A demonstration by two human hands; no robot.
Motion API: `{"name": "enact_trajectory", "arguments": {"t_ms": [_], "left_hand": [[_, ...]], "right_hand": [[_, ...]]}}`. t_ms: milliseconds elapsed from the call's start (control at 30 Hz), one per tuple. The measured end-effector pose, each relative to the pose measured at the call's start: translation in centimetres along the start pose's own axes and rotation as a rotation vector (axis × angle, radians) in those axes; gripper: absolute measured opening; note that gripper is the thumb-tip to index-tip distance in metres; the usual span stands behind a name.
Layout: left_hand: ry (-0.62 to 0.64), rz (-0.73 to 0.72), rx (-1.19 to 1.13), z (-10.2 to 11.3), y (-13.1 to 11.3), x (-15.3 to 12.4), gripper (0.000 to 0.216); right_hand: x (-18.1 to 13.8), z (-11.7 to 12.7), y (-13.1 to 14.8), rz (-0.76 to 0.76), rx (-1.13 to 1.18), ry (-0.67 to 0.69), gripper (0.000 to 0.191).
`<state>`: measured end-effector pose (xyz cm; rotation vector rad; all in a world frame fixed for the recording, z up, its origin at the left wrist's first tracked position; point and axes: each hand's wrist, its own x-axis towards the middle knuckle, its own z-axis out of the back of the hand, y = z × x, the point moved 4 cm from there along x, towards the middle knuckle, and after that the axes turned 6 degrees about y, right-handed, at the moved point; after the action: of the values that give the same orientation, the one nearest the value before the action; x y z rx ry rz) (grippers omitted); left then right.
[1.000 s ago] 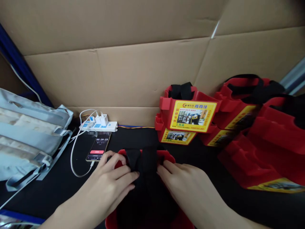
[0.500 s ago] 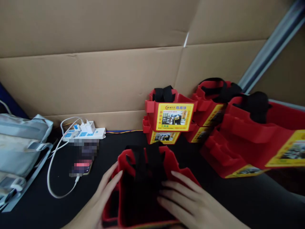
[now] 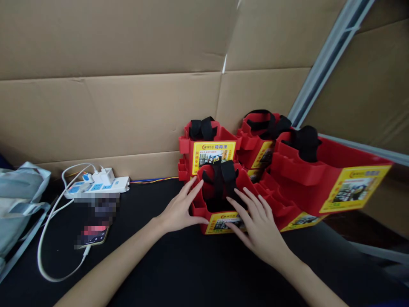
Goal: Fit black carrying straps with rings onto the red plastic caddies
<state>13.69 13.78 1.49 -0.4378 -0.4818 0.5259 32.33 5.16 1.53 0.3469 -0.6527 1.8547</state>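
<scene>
A red plastic tool box with a yellow front label stands on the black table, black straps bunched in its opening. My left hand grips its left corner, the thumb along the front and the fingers up the side. Over the front right of the box my right hand has its fingers spread, some reaching above the rim and the thumb before the label. Just behind stands another labelled red tool box, stacked on one mostly hidden. To the right, a larger-looking red tool box rests tilted on another.
More red tool boxes stand at the back by the cardboard wall. On the left lie a power strip with chargers, a phone on a white cable, and a light grey-blue bag. A metal post rises at right.
The tool box between my hands has moved away from me, up against the stacked ones. My right hand has come out of its opening to the front edge. The view has shifted right.
</scene>
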Motion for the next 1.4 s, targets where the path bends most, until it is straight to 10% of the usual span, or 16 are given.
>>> {"name": "enact_trajectory", "arguments": {"t_ms": [233, 400, 567, 800, 1400], "left_hand": [[-0.122, -0.018, -0.008, -0.8, 1.3, 0.4, 0.105], [-0.157, 0.079, 0.031, -2.8, 3.8, -3.4, 0.087], [-0.065, 0.203, 0.235, -2.6, 5.3, -8.5, 0.06], [0.079, 0.203, 0.333, -1.0, 5.9, -11.3, 0.048], [0.143, 0.251, 0.406, -0.4, 6.3, -11.5, 0.047]], "right_hand": [[0.9, -0.7, -1.2, -0.004, 0.043, -0.023, 0.056], [-0.7, -1.0, 3.0, 0.037, 0.105, -0.136, 0.066], [0.4, -3.1, 9.9, 0.487, 0.425, 0.277, 0.06], [5.5, -6.6, 12.6, 0.237, 0.661, 0.429, 0.049], [5.0, -7.1, 12.3, 0.292, 0.618, 0.45, 0.04]]}}
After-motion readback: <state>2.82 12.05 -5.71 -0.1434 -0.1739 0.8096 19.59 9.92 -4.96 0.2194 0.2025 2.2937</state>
